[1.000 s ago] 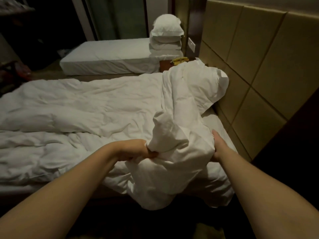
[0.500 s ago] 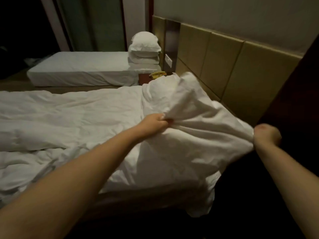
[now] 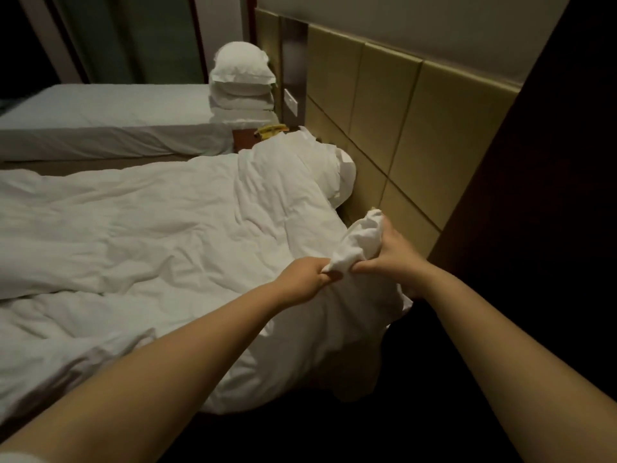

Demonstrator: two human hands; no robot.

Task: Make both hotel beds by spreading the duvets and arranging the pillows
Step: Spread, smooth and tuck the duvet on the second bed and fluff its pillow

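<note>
A bunched corner of the white duvet [image 3: 362,240] is gripped by both hands, raised just beside the padded headboard [image 3: 384,111]. The left hand [image 3: 305,279] is closed in a fist on the lower part of the bunch, its fingers curled tight into the cloth. The right hand [image 3: 390,252] is wrapped round the bunch from the other side, with thumb and fingers curled on the fabric. The two hands are almost touching.

The rest of the duvet is spread, heavily creased, across the foreground, and its near edge is draped down into the dark below. At the head end it is heaped over a white lump [image 3: 344,175] set against the headboard; whether this is a pillow cannot be told.

Beyond, the far bed [image 3: 100,118] is covered only by a smooth white sheet, and a stack of white pillows [image 3: 240,81] is piled at its head end. A dark nightstand [image 3: 245,142] is seen between the far bed and the duvet. A yellow object [image 3: 271,130] is laid on it, too small to be identified.
</note>
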